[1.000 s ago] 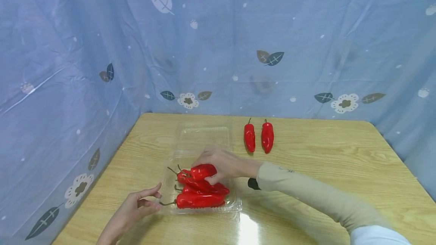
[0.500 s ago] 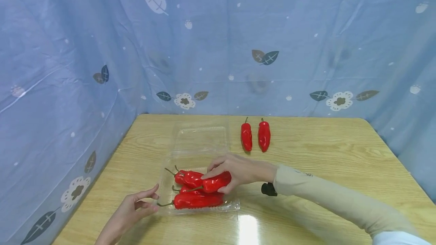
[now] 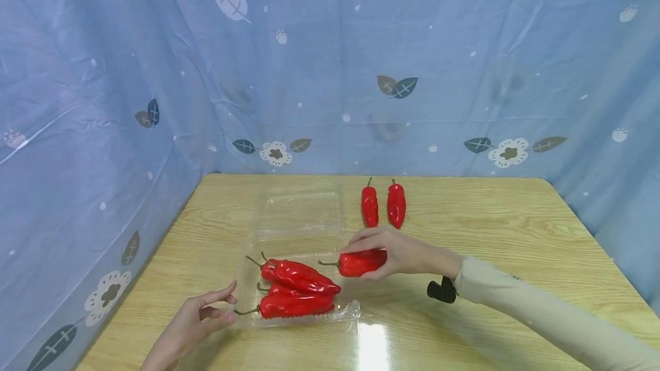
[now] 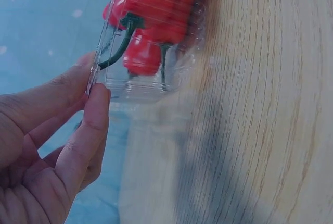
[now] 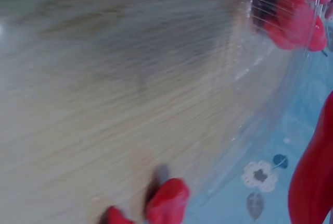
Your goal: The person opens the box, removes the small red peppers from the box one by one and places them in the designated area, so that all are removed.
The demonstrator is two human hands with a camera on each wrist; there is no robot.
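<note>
My right hand (image 3: 394, 252) grips a red pepper (image 3: 356, 264) at the right side of the clear plastic clamshell box (image 3: 337, 316). The pepper's green stem points left; in the right wrist view the same pepper (image 5: 312, 182) fills the right edge. Several red peppers (image 3: 296, 305) lie in the box's near half, stems to the left. My left hand (image 3: 198, 319) is at the box's left front corner. In the left wrist view, its thumb and fingers (image 4: 96, 112) pinch the box's thin rim, beside a curved pepper stem (image 4: 122, 49).
Two red peppers, a left one (image 3: 369, 206) and a right one (image 3: 396, 205), lie side by side at the back of the wooden table (image 3: 490, 228). The box's lid (image 3: 301, 210) lies folded back behind it. A blue patterned curtain (image 3: 309, 62) hangs behind and at the sides.
My right hand has lifted one pepper off the pile in the box and carried it to the right. My left hand has stayed at the box's corner.
</note>
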